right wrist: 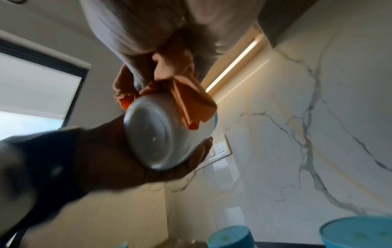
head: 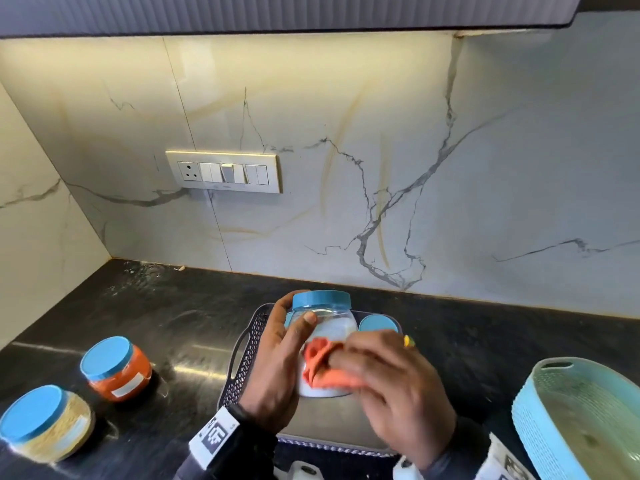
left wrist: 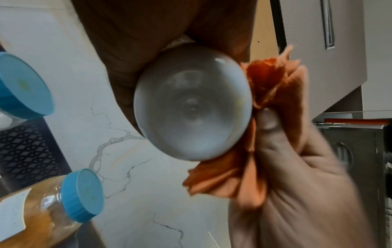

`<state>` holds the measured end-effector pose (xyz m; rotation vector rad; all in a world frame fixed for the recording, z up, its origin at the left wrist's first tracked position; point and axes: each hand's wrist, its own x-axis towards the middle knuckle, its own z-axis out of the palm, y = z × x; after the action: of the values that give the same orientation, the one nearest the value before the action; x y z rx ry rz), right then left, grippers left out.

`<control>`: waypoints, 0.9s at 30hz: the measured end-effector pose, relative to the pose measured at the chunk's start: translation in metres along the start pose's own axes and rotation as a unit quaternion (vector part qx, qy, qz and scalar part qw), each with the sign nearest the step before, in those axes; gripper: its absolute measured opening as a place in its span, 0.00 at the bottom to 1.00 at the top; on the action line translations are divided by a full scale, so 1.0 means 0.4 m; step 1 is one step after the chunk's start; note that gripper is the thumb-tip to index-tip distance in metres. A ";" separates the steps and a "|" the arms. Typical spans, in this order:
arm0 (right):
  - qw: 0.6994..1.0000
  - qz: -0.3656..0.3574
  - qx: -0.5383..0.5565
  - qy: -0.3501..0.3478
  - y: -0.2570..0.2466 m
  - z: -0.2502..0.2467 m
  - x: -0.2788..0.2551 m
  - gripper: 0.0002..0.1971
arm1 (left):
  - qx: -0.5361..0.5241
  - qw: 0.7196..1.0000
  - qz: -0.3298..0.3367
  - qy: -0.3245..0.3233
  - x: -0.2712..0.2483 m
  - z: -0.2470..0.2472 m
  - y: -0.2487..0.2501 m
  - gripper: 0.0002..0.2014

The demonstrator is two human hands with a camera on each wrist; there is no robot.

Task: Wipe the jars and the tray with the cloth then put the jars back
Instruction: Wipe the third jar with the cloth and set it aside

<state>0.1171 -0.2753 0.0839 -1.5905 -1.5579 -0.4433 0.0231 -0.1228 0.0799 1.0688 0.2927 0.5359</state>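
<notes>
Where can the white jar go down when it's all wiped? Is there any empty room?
Bare black counter lies between the red-filled jar and the dark perforated tray, and behind both along the marble wall. The tray floor near its front edge also looks bare. It is crowded mid-tray, where both hands work, and at the right by the blue basket.

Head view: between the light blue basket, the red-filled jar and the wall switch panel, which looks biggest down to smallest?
1. Light blue basket, nearest the camera and cut off by the frame.
2. Wall switch panel.
3. Red-filled jar.
The panel is farther away, so true sizes stay unsure.
</notes>
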 end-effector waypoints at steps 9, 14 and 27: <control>1.000 0.026 0.009 0.012 -0.020 0.002 -0.005 0.12 | -0.013 1.000 0.021 0.014 0.016 -0.013 0.001 0.32; 0.985 0.120 0.098 0.078 0.060 -0.009 0.055 0.12 | -0.002 1.000 0.015 -0.020 0.009 -0.002 -0.007 0.34; 0.961 0.159 0.197 0.111 0.065 -0.004 0.044 0.11 | -0.033 0.999 0.017 -0.015 0.008 0.005 -0.008 0.35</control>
<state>0.1447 -0.2621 0.0899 -1.3911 -1.1117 -0.1161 0.0275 -0.1237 0.0778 1.0178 0.2294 0.5560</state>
